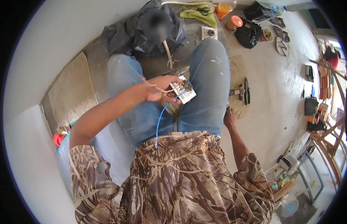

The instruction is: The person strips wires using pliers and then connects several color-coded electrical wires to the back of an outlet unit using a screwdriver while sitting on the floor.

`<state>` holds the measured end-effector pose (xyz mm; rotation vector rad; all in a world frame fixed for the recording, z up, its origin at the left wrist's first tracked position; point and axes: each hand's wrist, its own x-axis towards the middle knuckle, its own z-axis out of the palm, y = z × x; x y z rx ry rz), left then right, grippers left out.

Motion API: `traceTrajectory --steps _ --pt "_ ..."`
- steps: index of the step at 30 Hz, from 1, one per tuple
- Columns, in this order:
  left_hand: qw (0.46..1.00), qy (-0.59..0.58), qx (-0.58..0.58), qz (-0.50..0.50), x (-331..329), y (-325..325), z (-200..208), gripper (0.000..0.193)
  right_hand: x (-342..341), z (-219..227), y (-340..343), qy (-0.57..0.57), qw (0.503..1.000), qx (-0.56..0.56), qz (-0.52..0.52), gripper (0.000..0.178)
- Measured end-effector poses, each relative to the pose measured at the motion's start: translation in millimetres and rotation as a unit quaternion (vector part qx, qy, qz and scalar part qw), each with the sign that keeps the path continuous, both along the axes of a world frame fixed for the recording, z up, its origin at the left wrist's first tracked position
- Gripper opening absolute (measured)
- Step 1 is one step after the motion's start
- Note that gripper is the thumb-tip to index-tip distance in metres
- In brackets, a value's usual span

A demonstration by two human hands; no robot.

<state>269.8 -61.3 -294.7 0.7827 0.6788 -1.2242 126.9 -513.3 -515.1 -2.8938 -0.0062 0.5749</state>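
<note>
The person sits on a grey concrete floor (278,86) beside a pale wall (50,44). At nine o'clock a flat tan cardboard sheet (70,89) leans low on the wall. At twelve o'clock lies a crumpled black plastic bag (125,33).

In the middle, over the blue jeans, the left hand (158,89) has its fingers curled around a small white switch plate (183,90), thumb on top. A pink wire (153,85) and a blue wire (160,119) hang from the plate.

At three o'clock the right hand (229,118) rests down by the thigh. I cannot tell how its fingers are set. Just above it lie a hammer (238,92) and black pliers (247,90) on a tan mat (238,71). At one o'clock stands an orange round tub (233,23). Sandals (281,41) lie at two o'clock.
</note>
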Motion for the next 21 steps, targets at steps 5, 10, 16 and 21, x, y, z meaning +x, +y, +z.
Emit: traceTrajectory --steps 5,10,16,21 --pt "0.997 0.030 -0.035 -0.061 -11 -7 -14 0.038 -19 24 -39 0.021 0.966 0.211 -0.146 0.028" --pt "0.993 0.009 -0.071 -0.098 -22 5 -14 0.039 67 226 -4 -0.006 0.965 0.246 -0.090 0.028" --pt "0.972 0.027 -0.076 -0.222 -25 -18 -4 0.040 109 382 35 -0.047 0.937 0.344 -0.023 0.043" --pt "0.965 0.039 -0.113 -0.232 -20 -23 -15 0.037 126 392 78 0.002 0.927 0.360 0.107 0.040"
